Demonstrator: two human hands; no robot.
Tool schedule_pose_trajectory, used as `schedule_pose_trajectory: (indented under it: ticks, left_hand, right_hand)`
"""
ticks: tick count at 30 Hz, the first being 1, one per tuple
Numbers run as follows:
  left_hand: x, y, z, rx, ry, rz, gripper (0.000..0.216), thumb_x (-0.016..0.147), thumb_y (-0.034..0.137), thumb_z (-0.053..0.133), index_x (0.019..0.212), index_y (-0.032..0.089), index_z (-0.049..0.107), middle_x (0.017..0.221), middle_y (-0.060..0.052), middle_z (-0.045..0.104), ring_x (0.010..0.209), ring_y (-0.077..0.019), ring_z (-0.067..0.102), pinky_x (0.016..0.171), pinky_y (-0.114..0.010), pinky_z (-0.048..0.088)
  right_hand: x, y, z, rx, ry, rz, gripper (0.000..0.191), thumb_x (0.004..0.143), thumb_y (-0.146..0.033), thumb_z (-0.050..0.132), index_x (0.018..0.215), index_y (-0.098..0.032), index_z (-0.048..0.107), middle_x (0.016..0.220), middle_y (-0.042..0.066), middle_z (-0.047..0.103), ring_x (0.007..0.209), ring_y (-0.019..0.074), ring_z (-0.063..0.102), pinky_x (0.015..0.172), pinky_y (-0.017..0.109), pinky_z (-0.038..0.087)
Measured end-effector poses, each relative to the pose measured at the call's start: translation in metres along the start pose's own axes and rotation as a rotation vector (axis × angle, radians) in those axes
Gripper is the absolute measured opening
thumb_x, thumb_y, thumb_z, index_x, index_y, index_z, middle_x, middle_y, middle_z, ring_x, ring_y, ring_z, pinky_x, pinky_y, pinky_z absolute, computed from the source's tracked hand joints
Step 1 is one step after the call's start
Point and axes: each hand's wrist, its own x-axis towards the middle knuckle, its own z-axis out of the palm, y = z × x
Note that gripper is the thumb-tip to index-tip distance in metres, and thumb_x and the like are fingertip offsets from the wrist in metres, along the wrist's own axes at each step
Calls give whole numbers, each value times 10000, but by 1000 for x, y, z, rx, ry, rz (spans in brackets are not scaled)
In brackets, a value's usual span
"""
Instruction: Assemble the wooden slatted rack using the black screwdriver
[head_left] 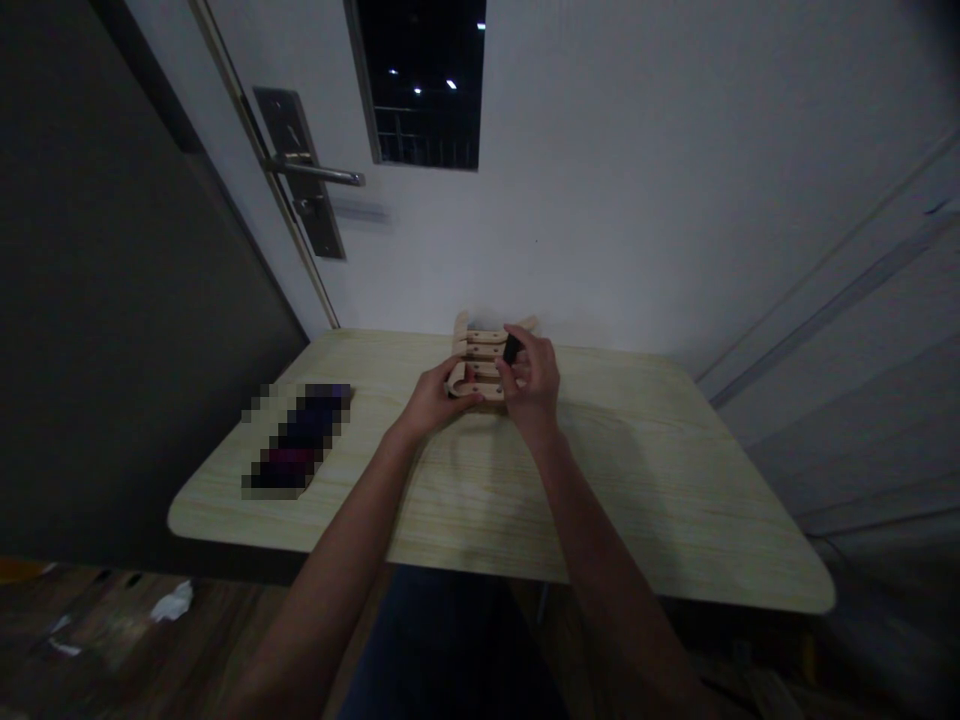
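A small pale wooden frame with several slats (484, 338) stands near the back edge of the table, and dark dots like screw heads or holes show along its slats. My left hand (435, 398) grips the frame's near left corner, thumb along the front slat. Over the frame's right side, my right hand (538, 380) is closed with a small black piece (511, 348) between thumb and fingers. What kind of piece it is I cannot make out. My right fingers hide part of the frame's right side.
The light wood-patterned table (637, 480) has rounded corners and meets a white door (600, 200) at the back. A blurred-out dark flat object (304, 435) lies on the left. The door's metal handle (319, 173) juts out above. Crumpled white paper (172, 602) is on the floor.
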Motion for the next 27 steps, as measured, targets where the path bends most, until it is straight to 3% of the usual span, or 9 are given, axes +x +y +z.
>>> schedule_pose_trajectory:
  ticks: [4, 7, 12, 19, 27]
  left_hand:
    - [0, -3, 1, -6, -7, -7, 323, 664, 299, 720, 915, 149, 583, 852, -29, 639, 763, -157, 579, 703, -259, 455]
    - [-1, -2, 1, -13, 6, -19, 355, 656, 288, 721, 956, 152, 588, 877, -33, 651, 792, -164, 588, 729, -271, 470]
    - [0, -2, 1, -20, -4, -18, 375, 657, 287, 724, 977, 143, 592, 895, -41, 655, 823, -173, 598, 762, -287, 479]
    - [0, -7, 1, -6, 5, 1, 374, 661, 321, 737, 966, 146, 610, 885, -36, 657, 809, -174, 602, 729, -278, 483]
    - [0, -5, 1, 7, 3, 5, 382, 669, 318, 733, 982, 144, 599, 891, -38, 659, 808, -174, 603, 735, -270, 475]
  right_hand:
    - [0, -3, -3, 34, -39, -59, 373, 907, -362, 441, 1262, -267, 502, 1135, 70, 599, 1009, 199, 588, 873, 398, 530]
    - [0, -3, -3, 66, -79, -64, 389, 930, -359, 386, 1303, -278, 457, 1233, 66, 589, 1080, 196, 587, 883, 388, 535]
    - [-1, 3, 1, 108, -72, -26, 383, 928, -385, 407, 1297, -293, 457, 1210, 54, 596, 1016, 196, 608, 848, 391, 548]
    - [1, -1, 2, -28, 12, -12, 324, 858, -336, 547, 1175, -275, 577, 931, 46, 565, 795, 170, 568, 724, 343, 551]
    - [-1, -4, -1, 105, -63, -36, 347, 911, -314, 417, 1241, -275, 517, 1148, 63, 602, 968, 176, 601, 725, 299, 574]
